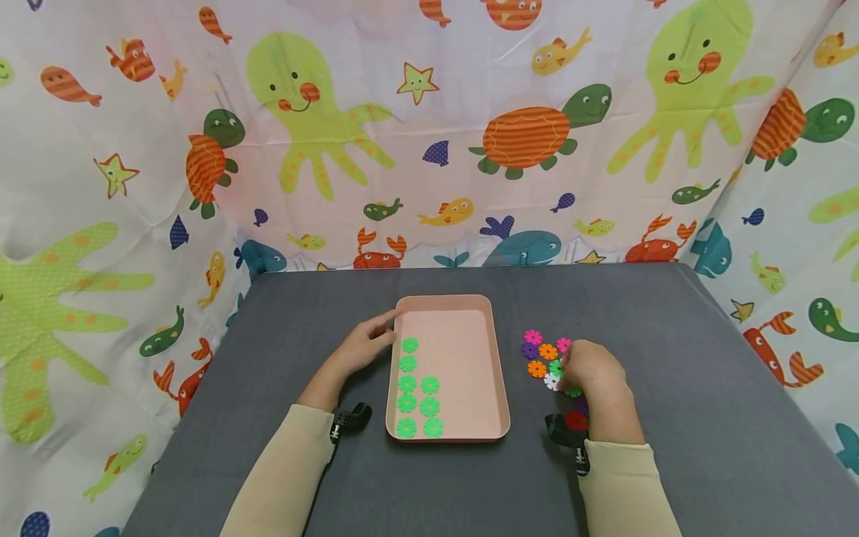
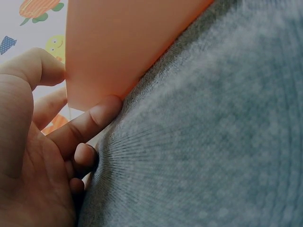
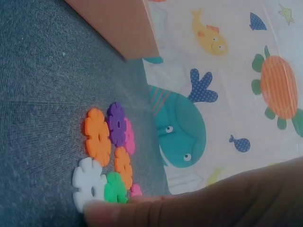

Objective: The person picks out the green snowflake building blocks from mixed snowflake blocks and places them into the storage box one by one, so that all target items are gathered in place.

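A pink shallow tray [image 1: 463, 358] holds green flower-shaped plastic discs [image 1: 429, 406] in two columns, several on the left and three on the right. At its upper left edge, my left hand [image 1: 362, 344] touches the side wall with thumb and index finger. The tray wall [image 2: 118, 47] fills the top of the left wrist view. My right hand [image 1: 593, 369] is down over a loose group of flower discs, fingers bent. In the right wrist view its thumb [image 3: 102, 213] overlaps a white disc [image 3: 87, 182], close to a green disc [image 3: 115, 187]. The other right fingertips are hidden.
Around the right hand lie orange discs [image 1: 537, 369], pink discs [image 1: 533, 337] and a purple disc [image 1: 530, 350]. A red disc [image 1: 576, 421] sits by the right wrist strap. The grey table [image 1: 322, 298] ends at a sea-animal curtain [image 1: 429, 209] behind and at the sides.
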Motion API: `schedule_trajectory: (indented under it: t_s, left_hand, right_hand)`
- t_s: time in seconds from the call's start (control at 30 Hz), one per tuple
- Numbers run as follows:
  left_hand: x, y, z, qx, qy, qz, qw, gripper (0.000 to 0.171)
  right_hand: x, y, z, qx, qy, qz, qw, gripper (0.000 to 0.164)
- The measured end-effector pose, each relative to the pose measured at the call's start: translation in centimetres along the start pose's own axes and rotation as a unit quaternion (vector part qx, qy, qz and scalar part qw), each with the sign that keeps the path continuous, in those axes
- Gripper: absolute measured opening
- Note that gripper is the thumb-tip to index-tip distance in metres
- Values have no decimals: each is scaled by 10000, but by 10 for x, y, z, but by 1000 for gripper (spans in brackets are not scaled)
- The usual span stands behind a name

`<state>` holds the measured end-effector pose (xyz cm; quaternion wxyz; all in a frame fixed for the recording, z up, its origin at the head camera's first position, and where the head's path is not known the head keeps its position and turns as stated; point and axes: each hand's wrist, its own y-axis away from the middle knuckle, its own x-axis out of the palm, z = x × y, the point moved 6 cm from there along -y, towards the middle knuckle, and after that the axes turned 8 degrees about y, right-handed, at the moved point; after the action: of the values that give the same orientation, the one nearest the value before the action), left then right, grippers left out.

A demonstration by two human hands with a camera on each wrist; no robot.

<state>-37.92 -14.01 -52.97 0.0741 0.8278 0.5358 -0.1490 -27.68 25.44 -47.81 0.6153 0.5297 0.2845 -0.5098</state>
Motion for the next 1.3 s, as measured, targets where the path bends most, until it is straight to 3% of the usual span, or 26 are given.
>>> schedule_trajectory:
  t_s: [0.23, 0.33, 0.43, 0.67, 0.8, 1.0, 1.17, 1.3]
  left_hand:
    - [0, 2, -1, -46, -14, -24, 10000, 55]
    - [0, 4, -1, -91, -81, -63, 9999, 55]
    - [0, 5, 1, -107, -136, -66, 9998, 54]
    - [0, 5, 2, -24, -75, -6, 10000, 54]
    - [-1, 4, -1, 40, -60, 8, 10000, 54]
    - [-2, 0, 0, 99, -169, -39, 9998, 52]
    - [-1, -1, 0, 95, -160, -15, 9998, 52]
    - [-2, 1, 1, 45, -126, -37, 9999, 52]
  right_hand:
    - [-2, 1, 3, -194, -329, -84, 9992, 22]
    - [-5, 5, 10, -499, -775, -41, 9957, 15]
    - [-12, 13, 24, -977, -1450, -11, 9846, 11]
    - [-19, 16, 93, -1966, -2434, -51, 9498, 22]
    - [-4, -2, 141, -2011, -2547, 210, 9457, 16]
    - [27, -27, 186, -1795, -1941, 329, 9639, 9]
    - [47, -41, 198, -1684, -1299, 85, 9771, 4]
    - [54, -46, 203, -1685, -750, -185, 9827, 10]
